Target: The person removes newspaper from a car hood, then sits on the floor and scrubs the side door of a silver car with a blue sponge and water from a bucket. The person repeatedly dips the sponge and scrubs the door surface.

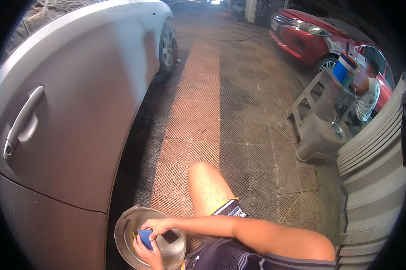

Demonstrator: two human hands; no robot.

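Over a round, pale bucket (119,228) at the lower left, both of my hands are closed around a small blue block (145,238). My left hand (148,254) comes up from below, its fingers along the block's near left side. From the right, my right hand (156,226) reaches across and grips the block's upper edge with fingers and thumb. A dark rectangular piece (169,236) shows beside my right hand, above the bucket's pale inside; whether it is held or lies in the bucket I cannot tell.
A silver-grey car door (72,121) stands close on the left. Ribbed floor tiles (194,112) run ahead. To the right, a grey plastic stool (322,130) carries a blue can (344,69). Beyond it, a person (367,96) sits by a red car (302,33). A corrugated panel (374,166) stands at right.
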